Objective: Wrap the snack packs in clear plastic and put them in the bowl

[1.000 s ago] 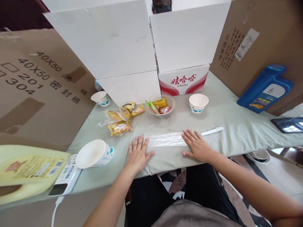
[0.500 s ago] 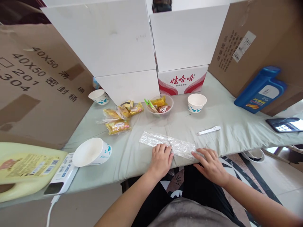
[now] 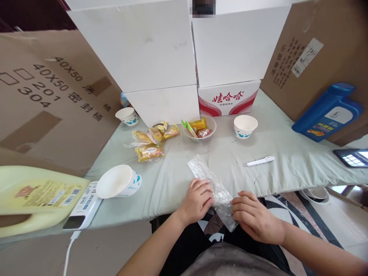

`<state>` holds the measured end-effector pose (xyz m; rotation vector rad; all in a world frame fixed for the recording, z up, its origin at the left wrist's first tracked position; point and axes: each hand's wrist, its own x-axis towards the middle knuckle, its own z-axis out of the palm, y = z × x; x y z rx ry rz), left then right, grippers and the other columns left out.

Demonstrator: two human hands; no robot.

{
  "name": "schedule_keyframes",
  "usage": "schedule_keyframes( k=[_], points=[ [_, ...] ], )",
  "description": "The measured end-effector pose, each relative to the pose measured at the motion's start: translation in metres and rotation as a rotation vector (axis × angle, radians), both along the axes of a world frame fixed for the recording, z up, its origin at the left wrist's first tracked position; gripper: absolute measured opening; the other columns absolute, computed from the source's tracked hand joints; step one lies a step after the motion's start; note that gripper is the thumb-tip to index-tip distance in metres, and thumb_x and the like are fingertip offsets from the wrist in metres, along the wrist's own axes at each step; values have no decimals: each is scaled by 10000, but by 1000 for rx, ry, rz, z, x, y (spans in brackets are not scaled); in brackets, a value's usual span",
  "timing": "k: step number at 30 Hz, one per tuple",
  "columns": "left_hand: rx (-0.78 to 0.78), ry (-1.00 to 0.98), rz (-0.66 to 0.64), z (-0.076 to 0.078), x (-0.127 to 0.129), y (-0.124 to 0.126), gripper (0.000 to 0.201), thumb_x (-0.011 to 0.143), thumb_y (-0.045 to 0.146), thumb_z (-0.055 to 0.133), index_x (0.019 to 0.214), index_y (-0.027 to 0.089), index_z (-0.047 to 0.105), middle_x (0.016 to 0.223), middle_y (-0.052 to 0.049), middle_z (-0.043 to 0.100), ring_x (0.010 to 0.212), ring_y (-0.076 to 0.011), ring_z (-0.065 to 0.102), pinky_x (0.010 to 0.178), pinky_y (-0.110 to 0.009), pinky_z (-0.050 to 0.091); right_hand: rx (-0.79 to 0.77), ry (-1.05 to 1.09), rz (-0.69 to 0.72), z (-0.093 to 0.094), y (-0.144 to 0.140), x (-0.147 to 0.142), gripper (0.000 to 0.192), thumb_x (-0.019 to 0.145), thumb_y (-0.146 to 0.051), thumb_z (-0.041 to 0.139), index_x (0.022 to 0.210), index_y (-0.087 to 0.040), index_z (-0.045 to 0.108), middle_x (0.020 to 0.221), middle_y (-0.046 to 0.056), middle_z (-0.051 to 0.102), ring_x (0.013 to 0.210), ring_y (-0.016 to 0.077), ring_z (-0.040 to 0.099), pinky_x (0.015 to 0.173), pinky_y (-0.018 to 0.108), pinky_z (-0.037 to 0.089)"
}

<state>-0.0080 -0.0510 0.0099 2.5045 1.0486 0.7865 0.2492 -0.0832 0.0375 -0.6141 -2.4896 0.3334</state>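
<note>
A folded strip of clear bubble wrap (image 3: 217,188) slants across the table's front edge, its near end hanging over my lap. My left hand (image 3: 198,199) is closed on the strip's left edge, fingers curled and thumb tucked near them. On the opposite edge, lower down, my right hand (image 3: 254,216) grips the wrap with bent fingers. Beyond the right hand lies a slim white plastic-handled tool (image 3: 259,161) whose kind I cannot make out. A clear bowl (image 3: 213,132) farther back contains wrapped snacks and green-tipped sticks.
Yellow wrapped snacks (image 3: 150,152) lie left of the bowl. Paper bowls (image 3: 130,184) stand left and a paper cup (image 3: 245,127) right. A yellow jug (image 3: 43,203), a white power strip (image 3: 84,205), a blue bottle (image 3: 327,113) and a phone (image 3: 352,157) flank them. Boxes (image 3: 163,103) wall the back.
The bubble wrap has swung from lying nearly crosswise to a steeper slant, its near end now below the table edge. My right hand has moved down and closed more around it.
</note>
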Motion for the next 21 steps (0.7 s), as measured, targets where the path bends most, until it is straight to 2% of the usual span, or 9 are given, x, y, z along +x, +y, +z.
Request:
schedule_keyframes(
  k=[3, 7, 9, 11, 15, 18, 21],
  points=[
    [-83, -96, -36, -4, -3, 2, 218, 937, 200, 399, 1037, 216, 592, 978, -50, 684, 1191, -232, 527, 1089, -488, 281, -113, 40, 104, 26, 22, -14, 224, 865, -55, 409, 999, -176, 541, 892, 60, 641, 900, 169, 589, 891, 366, 444],
    [-256, -411, 71, -15, -10, 3, 356, 946, 187, 363, 1297, 209, 416, 1105, -92, 641, 1087, -213, 588, 983, -428, 429, -264, 48, 62, 40, 82, -44, 208, 910, -110, 403, 1018, -171, 570, 903, 69, 654, 805, 150, 605, 719, 271, 471],
    [-325, -532, 145, -21, -11, 2, 421, 945, 168, 351, 1363, 211, 326, 1102, -92, 629, 1036, -196, 604, 942, -400, 455, -327, 8, -1, 37, 115, -64, 201, 916, -138, 433, 1046, -167, 585, 951, 74, 672, 820, 149, 623, 724, 262, 469],
    [-318, -586, 198, -26, -10, 2, 490, 934, 143, 348, 1409, 209, 251, 1039, -74, 637, 1045, -192, 589, 969, -415, 431, -368, -104, -67, 30, 144, -85, 222, 896, -140, 489, 1087, -171, 597, 949, 58, 690, 834, 154, 634, 742, 260, 459],
    [-269, -603, 296, -29, -7, 3, 584, 911, 120, 356, 1455, 200, 162, 927, -38, 621, 960, -174, 580, 927, -401, 450, -372, -287, -194, 10, 173, -119, 269, 860, -125, 533, 1105, -190, 623, 959, 32, 706, 854, 157, 641, 741, 244, 435],
    [-276, -538, 361, -29, -5, 3, 554, 898, 107, 370, 1427, 197, 235, 933, -40, 602, 885, -155, 587, 851, -355, 485, -340, -301, -256, -5, 175, -129, 280, 869, -141, 505, 1120, -185, 620, 1075, 59, 688, 919, 183, 637, 757, 263, 432],
    [-211, -416, 386, -26, -3, 1, 460, 880, 84, 380, 1328, 185, 392, 959, -63, 604, 894, -168, 594, 843, -356, 496, -302, -311, -297, -16, 174, -131, 302, 895, -159, 463, 1164, -180, 597, 1146, 75, 660, 971, 195, 626, 790, 277, 430]
  ],
)
